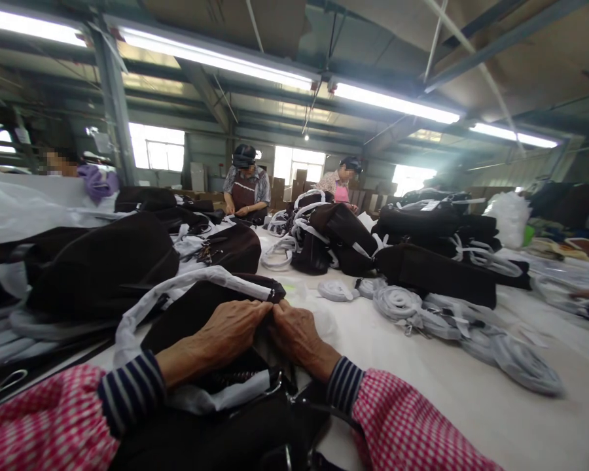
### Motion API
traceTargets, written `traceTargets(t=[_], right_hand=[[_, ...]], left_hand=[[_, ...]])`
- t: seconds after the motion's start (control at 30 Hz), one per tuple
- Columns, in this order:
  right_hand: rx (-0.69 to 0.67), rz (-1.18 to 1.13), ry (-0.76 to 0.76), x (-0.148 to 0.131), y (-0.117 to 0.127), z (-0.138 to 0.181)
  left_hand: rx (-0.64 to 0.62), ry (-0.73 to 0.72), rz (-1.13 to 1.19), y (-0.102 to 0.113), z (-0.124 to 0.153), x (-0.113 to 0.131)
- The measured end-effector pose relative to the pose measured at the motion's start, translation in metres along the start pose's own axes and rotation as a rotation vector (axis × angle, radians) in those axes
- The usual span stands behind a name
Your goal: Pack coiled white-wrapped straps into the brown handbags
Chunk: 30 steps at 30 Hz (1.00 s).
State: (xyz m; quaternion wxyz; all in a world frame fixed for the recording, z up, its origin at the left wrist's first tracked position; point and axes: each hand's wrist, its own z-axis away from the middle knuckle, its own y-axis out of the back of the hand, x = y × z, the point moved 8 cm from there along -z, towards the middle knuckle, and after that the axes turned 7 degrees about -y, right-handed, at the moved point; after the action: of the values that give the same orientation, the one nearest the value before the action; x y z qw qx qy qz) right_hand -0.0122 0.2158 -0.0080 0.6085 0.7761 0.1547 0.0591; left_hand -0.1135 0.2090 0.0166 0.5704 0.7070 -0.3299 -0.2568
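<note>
A dark brown bag with a paper-wrapped handle lies on the white table right in front of me. My left hand and my right hand meet at its far edge. Both have their fingers curled and pinched on the bag's edge, fingertips touching each other. Red-checked sleeves with striped cuffs cover both wrists. More dark material and a black strap lie under my forearms.
Piles of dark bags cover the table left, centre and right. Wrapped white straps lie scattered to the right. Two people work at the far end; another sits at the far left.
</note>
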Motion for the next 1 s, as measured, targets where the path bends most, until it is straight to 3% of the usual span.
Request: traceTargets(t=[0.23,0.7,0.83,1.0], right_hand=[[-0.035,0.003,-0.004,0.001,-0.018,-0.006],[-0.029,0.014,-0.085,0.002,-0.019,-0.016],[-0.04,0.009,-0.023,0.002,-0.016,-0.016],[-0.167,-0.019,0.194,0.001,-0.013,0.005]], left_hand=[[-0.021,0.094,-0.028,0.003,0.0,-0.005],[-0.03,0.154,-0.004,0.007,0.003,-0.006],[-0.006,0.144,0.001,0.004,0.002,-0.009],[0.011,0.091,0.024,0.0,0.003,-0.011]])
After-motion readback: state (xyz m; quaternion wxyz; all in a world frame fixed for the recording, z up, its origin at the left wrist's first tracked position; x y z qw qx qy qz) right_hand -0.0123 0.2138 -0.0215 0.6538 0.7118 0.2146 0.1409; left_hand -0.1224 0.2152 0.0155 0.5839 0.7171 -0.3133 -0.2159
